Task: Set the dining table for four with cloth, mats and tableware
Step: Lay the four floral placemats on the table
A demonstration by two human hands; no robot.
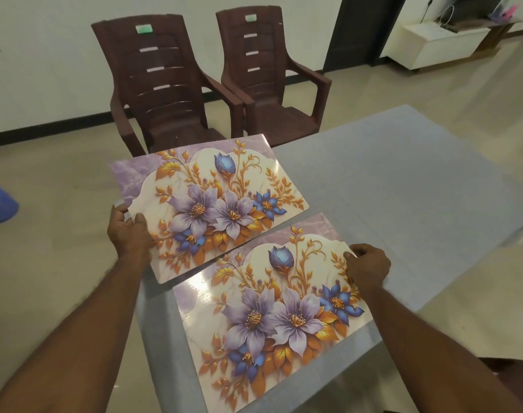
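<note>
Left hand [128, 231] pinches the far mat [209, 201] by its overhanging corner, right hand [369, 265] curls on the near mat [272, 317] edge, both mats between the hands on the grey cloth [403, 189]; far mat probably tips off if released.

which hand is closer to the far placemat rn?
Left. The left hand grips the far placemat at its near-left edge, thumb on top. The right hand is on the near placemat's right edge, apart from the far one.
</note>
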